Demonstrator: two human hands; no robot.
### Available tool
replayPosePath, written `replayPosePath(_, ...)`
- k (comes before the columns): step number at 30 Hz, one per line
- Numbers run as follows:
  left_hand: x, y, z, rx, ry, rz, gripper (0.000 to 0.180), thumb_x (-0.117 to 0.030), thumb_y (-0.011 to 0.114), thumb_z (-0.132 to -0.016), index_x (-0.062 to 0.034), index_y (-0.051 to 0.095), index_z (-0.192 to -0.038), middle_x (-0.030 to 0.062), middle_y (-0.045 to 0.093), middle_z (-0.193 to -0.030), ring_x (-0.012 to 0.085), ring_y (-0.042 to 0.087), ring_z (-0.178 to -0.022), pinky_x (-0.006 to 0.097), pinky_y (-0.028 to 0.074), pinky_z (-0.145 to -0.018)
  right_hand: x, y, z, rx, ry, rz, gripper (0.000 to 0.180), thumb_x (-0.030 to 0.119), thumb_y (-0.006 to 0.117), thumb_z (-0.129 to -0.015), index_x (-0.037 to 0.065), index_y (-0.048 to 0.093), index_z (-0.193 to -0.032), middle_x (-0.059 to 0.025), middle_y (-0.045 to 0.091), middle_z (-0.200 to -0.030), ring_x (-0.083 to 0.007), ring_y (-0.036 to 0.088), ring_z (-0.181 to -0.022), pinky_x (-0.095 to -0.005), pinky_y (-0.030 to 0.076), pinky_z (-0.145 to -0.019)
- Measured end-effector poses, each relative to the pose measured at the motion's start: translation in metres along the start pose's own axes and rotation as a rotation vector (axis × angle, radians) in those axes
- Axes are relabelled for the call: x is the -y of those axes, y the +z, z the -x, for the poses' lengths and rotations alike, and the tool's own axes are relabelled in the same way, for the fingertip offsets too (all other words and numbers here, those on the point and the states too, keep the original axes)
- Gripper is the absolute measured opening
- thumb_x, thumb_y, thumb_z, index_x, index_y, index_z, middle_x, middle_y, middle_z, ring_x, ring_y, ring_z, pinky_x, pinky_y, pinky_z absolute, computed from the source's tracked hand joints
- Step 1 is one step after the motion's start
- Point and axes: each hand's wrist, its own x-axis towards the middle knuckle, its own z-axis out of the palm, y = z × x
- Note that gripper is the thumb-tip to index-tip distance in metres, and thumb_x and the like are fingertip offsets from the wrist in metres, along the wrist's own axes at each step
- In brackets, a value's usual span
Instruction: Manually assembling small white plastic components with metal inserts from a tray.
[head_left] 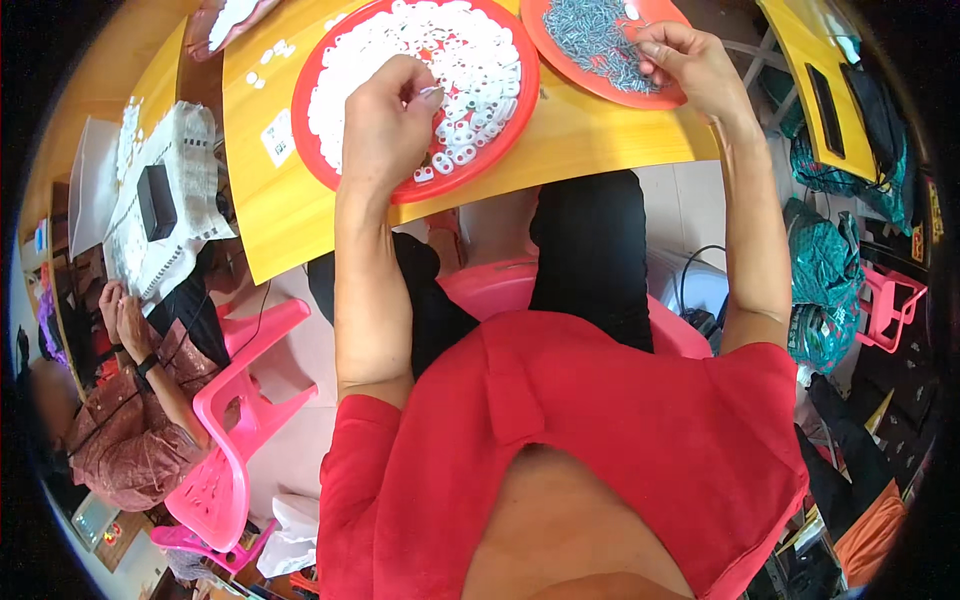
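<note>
My left hand (388, 125) is over a round red tray (530, 75) heaped with small white plastic pieces (350, 60) that have holes in them. Its thumb and forefinger are closed on one small white plastic piece (430, 90). At the right, my right hand (695, 75) reaches to the rim of an orange-red plate (560, 65) full of thin grey metal pins, nails or screws (590, 40). Those fingers are pinched together at the edge of the pile; what is between them is too small to make out.
Both vessels stand on a yellow wooden table (270, 220), its near edge above my knees. Loose white pieces (265, 65) lie left of the tray. Another person (140, 420) sits at the left near a pink chair (230, 420). Green bags (825, 280) stand at the right.
</note>
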Motion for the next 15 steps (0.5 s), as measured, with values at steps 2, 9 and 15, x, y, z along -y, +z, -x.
replayPosePath(2,0.003,0.000,0.002,-0.010,-0.077,0.272,0.005,0.003,0.058,-0.074,0.0001,0.054,-0.077,0.0017,0.055,-0.067,0.0064,0.052,-0.063,0.022,0.041,-0.054,-0.001,-0.003,-0.001,0.011,0.038,-0.058,0.012,0.007,0.051,-0.086,0.003,0.060,-0.093,0.0003,0.056,-0.070,-0.0042,0.049,-0.060,-0.0159,0.041,-0.055)
replayPosePath(9,0.001,-0.005,0.018,-0.056,-0.090,0.691,0.008,0.007,0.055,-0.077,0.0026,0.053,-0.083,0.0052,0.058,-0.075,0.0090,0.056,-0.069,0.019,0.045,-0.062,0.005,0.000,-0.005,0.042,0.094,-0.119,0.014,0.004,0.054,-0.083,0.000,0.059,-0.095,-0.0011,0.057,-0.074,-0.0052,0.052,-0.064,-0.0163,0.041,-0.055)
replayPosePath(15,0.002,-0.012,0.020,-0.062,-0.063,0.625,0.009,0.006,0.057,-0.077,0.0027,0.054,-0.084,0.0038,0.058,-0.076,0.0071,0.053,-0.068,0.018,0.043,-0.062,0.020,0.007,-0.002,0.002,0.037,0.540,0.014,0.003,0.056,-0.080,0.001,0.061,-0.093,-0.0025,0.059,-0.075,-0.0102,0.055,-0.067,-0.0213,0.044,-0.058)
